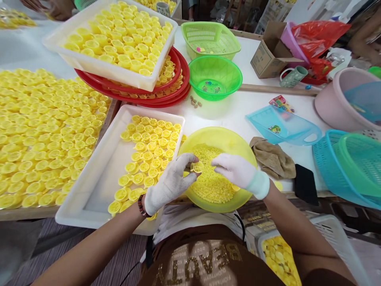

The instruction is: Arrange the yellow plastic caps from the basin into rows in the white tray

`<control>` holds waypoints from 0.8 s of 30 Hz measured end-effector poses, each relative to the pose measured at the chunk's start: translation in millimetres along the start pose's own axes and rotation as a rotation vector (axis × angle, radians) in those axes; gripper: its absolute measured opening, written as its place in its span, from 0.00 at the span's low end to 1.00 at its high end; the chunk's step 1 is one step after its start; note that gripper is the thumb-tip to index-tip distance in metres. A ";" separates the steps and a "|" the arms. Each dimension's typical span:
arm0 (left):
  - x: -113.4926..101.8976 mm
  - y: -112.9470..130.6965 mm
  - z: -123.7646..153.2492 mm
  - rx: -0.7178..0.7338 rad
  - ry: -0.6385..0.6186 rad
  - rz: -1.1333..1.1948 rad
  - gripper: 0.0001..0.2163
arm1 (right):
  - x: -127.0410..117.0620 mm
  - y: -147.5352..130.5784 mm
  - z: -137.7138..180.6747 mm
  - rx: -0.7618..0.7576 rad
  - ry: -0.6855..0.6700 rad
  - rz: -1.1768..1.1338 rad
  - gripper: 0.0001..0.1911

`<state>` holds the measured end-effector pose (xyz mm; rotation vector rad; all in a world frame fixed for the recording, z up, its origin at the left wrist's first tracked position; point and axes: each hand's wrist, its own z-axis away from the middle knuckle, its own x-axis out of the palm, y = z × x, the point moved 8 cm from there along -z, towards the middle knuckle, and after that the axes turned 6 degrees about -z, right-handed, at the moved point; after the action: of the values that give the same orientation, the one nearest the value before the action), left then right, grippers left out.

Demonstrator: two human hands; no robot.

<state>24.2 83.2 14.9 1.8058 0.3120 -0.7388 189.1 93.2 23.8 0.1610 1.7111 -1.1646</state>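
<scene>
My left hand (169,182), in a white glove, pinches a small yellow plastic cup (197,167) between thumb and fingers, its round opening facing up. Just to the right, my gloved right hand (238,171) hovers with its fingers drawn together, apart from the cup; whatever they hold is too small to make out. Both hands are over a yellow bowl (222,134) filled with tiny yellow beads (212,192). Beside the bowl on the left, a white tray (101,194) carries rows of similar yellow cups (147,157) along its right side.
Many more cups (44,139) cover the table at left. A full white tray (108,67) rests on stacked red trays (178,93). Beyond the bowl stand green baskets (216,75). To the right are a blue scoop (264,123), brown cloth (272,157), and black phone-like slab (305,184).
</scene>
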 end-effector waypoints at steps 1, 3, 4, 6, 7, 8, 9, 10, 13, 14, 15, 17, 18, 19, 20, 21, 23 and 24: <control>-0.4 1.2 0.3 0.026 0.022 -0.009 0.15 | 2.9 3.5 1.4 0.028 -0.032 0.018 0.06; -0.4 6.1 0.3 0.080 0.049 -0.026 0.15 | 5.7 6.3 1.5 0.083 -0.054 0.049 0.07; -0.5 9.0 0.1 0.101 0.054 -0.034 0.15 | 5.7 7.1 0.8 0.117 -0.052 0.073 0.09; -3.3 13.1 0.4 0.118 0.063 -0.048 0.14 | 4.3 12.4 1.2 0.223 -0.056 0.169 0.11; -6.8 13.2 1.0 0.109 0.071 -0.056 0.14 | 3.3 18.4 3.5 0.302 -0.070 0.237 0.12; -12.1 11.4 1.9 0.090 0.081 -0.069 0.14 | 2.6 26.4 7.9 0.390 -0.097 0.308 0.12; -19.4 7.7 3.4 0.061 0.095 -0.086 0.14 | 2.5 35.6 13.8 0.476 -0.136 0.373 0.13; -29.4 2.0 5.4 0.026 0.119 -0.108 0.14 | 3.1 45.2 20.7 0.551 -0.183 0.426 0.13; -74.3 -25.1 15.9 -0.107 0.254 -0.184 0.14 | 8.6 66.3 36.4 0.632 -0.299 0.492 0.14; -92.0 -36.1 20.8 -0.154 0.310 -0.222 0.13 | 10.2 69.8 38.6 0.625 -0.311 0.492 0.14; -109.3 -47.7 25.8 -0.202 0.361 -0.272 0.13 | 11.3 72.0 39.5 0.613 -0.311 0.488 0.14; -137.6 -71.3 34.2 -0.294 0.415 -0.416 0.13 | 11.7 74.0 39.0 0.604 -0.295 0.493 0.14; -147.0 -83.5 36.7 -0.336 0.413 -0.496 0.13 | 11.3 74.4 38.3 0.611 -0.288 0.501 0.14; -152.7 -96.0 37.8 -0.374 0.393 -0.568 0.12 | 11.0 74.5 37.1 0.620 -0.282 0.513 0.14; -155.2 -108.7 37.9 -0.407 0.360 -0.623 0.11 | 10.9 74.3 35.8 0.628 -0.280 0.527 0.14; -155.2 -120.9 37.1 -0.432 0.327 -0.659 0.11 | 11.4 74.1 34.5 0.635 -0.284 0.538 0.13; -151.1 -141.2 34.0 -0.463 0.272 -0.695 0.10 | 13.9 73.0 31.9 0.629 -0.301 0.549 0.13; -148.2 -148.4 32.1 -0.468 0.249 -0.700 0.09 | 15.2 72.3 30.6 0.617 -0.306 0.550 0.13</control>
<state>-181.5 128.0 -11.8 1.3234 1.2188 -0.8220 244.4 102.0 -33.3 0.7413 0.9112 -1.1793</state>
